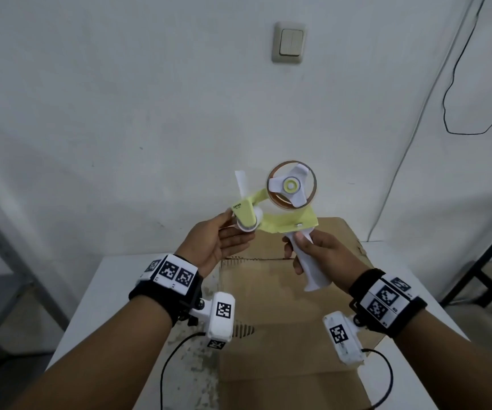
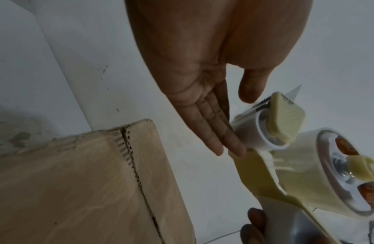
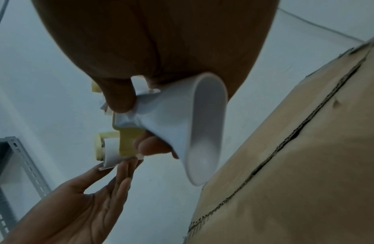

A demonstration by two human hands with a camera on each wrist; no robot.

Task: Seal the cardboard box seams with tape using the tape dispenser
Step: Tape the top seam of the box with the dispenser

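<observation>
My right hand [image 1: 323, 255] grips the white handle [image 1: 309, 267] of a yellow and white tape dispenser [image 1: 280, 221], which is held in the air above the cardboard box [image 1: 283, 309]. A nearly used-up tape roll [image 1: 292, 184] sits on its hub. My left hand [image 1: 224, 239] is open, its straight fingers [image 2: 219, 132] touching the white front roller [image 2: 253, 132], with the thumb [image 2: 250, 87] near the cutter. The box lies on the white table, its flap seam [image 2: 138, 175] untaped. The right wrist view shows the handle [image 3: 181, 125] in my fingers and the seam [image 3: 286, 143] below it.
The white table [image 1: 120, 279] carries the box and stands against a white wall with a light switch [image 1: 288, 42] and a hanging black cable [image 1: 460, 99]. A grey metal shelf frame [image 3: 21, 165] stands to the left. A dark frame [image 1: 490, 255] stands at the right.
</observation>
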